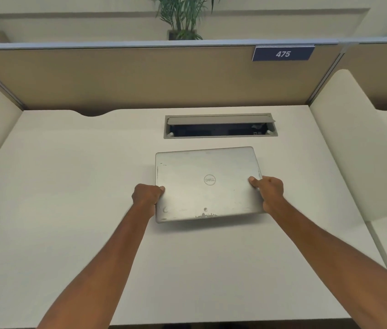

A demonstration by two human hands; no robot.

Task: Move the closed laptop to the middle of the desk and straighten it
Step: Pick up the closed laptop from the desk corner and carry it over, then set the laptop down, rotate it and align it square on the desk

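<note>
A closed silver laptop [202,172] with a round logo on its lid lies near the middle of the white desk [69,186], turned slightly so its near edge slopes up to the right. My left hand [147,194] grips its left edge, thumb on the lid. On the right edge, my right hand [269,193] holds it the same way. The near right corner casts a shadow and seems a little off the desk.
An open cable tray [221,127] is set into the desk just behind the laptop. Beige partition panels [140,77] close the back and both sides, with a blue sign reading 475 [282,53]. A potted plant [183,17] stands beyond the partition.
</note>
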